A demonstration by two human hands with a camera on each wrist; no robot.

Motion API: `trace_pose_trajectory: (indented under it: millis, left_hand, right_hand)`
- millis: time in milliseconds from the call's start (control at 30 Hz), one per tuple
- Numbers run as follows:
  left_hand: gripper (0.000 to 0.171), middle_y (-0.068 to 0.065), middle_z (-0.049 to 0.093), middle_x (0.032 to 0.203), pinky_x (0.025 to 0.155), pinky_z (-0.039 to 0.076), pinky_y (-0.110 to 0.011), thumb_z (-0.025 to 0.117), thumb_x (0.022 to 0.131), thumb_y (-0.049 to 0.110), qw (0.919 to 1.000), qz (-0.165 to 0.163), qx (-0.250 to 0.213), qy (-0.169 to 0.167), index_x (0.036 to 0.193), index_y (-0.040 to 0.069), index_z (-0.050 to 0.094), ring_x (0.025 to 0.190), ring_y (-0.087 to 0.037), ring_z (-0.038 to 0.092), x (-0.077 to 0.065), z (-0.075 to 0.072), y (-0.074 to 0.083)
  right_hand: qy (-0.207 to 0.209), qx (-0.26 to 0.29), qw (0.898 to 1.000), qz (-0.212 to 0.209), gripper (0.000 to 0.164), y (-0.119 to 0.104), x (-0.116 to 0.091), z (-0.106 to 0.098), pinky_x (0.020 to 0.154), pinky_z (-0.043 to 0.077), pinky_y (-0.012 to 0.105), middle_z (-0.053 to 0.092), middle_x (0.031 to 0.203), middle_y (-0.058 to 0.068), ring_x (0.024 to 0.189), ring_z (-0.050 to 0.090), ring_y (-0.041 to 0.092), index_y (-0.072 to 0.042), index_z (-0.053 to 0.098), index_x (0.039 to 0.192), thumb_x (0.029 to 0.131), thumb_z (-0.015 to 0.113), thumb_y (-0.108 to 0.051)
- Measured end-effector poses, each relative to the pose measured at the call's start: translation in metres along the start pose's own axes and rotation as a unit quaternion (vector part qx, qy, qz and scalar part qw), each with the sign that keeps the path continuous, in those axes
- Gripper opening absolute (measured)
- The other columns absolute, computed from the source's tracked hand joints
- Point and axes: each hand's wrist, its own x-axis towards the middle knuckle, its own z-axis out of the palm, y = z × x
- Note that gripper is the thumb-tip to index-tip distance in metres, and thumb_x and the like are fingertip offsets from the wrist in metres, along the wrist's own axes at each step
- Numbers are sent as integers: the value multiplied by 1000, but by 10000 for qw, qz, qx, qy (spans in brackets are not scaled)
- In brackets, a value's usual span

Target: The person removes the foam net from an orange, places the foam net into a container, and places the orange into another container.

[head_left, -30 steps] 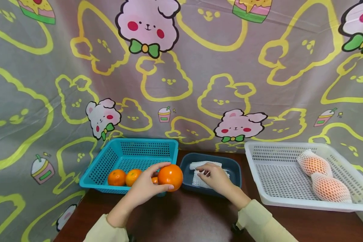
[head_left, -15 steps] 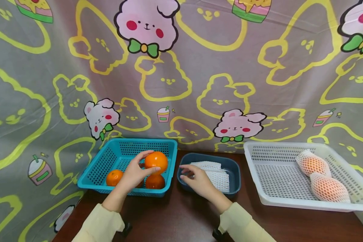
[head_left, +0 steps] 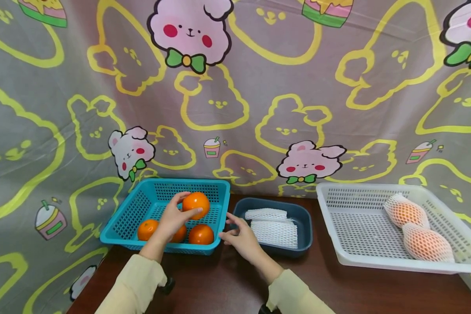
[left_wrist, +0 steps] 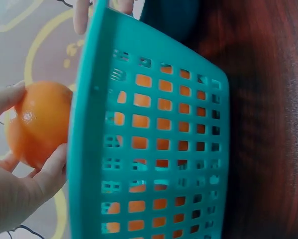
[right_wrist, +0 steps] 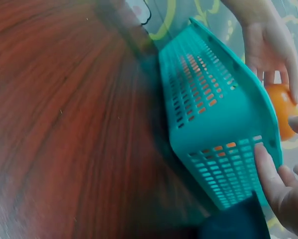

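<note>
My left hand (head_left: 172, 220) holds an orange (head_left: 196, 206) between thumb and fingers, over the teal basket (head_left: 225, 200). In the left wrist view the held orange (left_wrist: 42, 124) shows above the basket's rim. Several other oranges lie below in the basket, one of them an orange (head_left: 201, 234) at the front right corner, another an orange (head_left: 147, 230) at the left. My right hand (head_left: 241, 237) is at the basket's right end with its fingers spread. In the right wrist view its thumb (right_wrist: 269, 172) lies along the outer wall, and its other fingers reach over the rim.
A dark blue tray (head_left: 307, 231) with white foam net sleeves (head_left: 276, 233) stands right of the basket. Farther right, a white basket (head_left: 349, 257) holds two orange fruits in foam nets (head_left: 428, 242). A patterned curtain (head_left: 235, 96) hangs behind the brown table (head_left: 220, 283).
My left hand has carried the orange back and left, from near the blue tray to over the teal basket. My right hand has moved left from the foam sleeves to the basket's right end.
</note>
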Motion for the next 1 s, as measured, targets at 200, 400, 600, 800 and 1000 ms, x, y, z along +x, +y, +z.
trace_pose_trajectory:
  millis: [200,400,600,800,1000]
  left_hand:
    - [69,-12,38,136,79,50,-40,74,80,31,9997,-205,133,80,135,13,37,103,-32,51,11,5,-8]
    - [69,-16,41,133,77,50,-40,72,81,28,9986,-396,322,116,136,10,35,102,-32,51,23,10,-12]
    - [66,-22,45,128,78,47,-44,70,83,29,9944,-587,862,190,136,7,36,101,-35,51,33,13,-18]
    - [63,-26,48,124,82,46,-48,69,84,25,9897,-572,1291,215,133,3,37,100,-37,53,35,17,-21]
    - [62,-25,51,121,78,47,-47,70,83,26,9827,-588,1749,145,132,2,40,94,-35,54,35,21,-23]
  right_hand:
    - [71,602,9981,132,66,8,1,6,71,54,35,39,125,26,89,62,27,6,32,140,85,66,-5]
    - [180,1401,9893,377,68,22,6,10,72,53,35,38,127,24,82,63,19,3,30,142,84,65,2]
    - [384,1625,9838,652,69,40,14,14,72,53,33,40,125,17,76,62,15,-4,33,143,83,67,1]
    - [430,1626,9832,708,69,39,14,16,72,53,33,41,125,18,74,62,15,-5,34,143,83,66,1]
    - [455,1704,9820,673,70,40,15,17,70,54,34,42,119,16,71,61,15,-5,33,143,83,66,3]
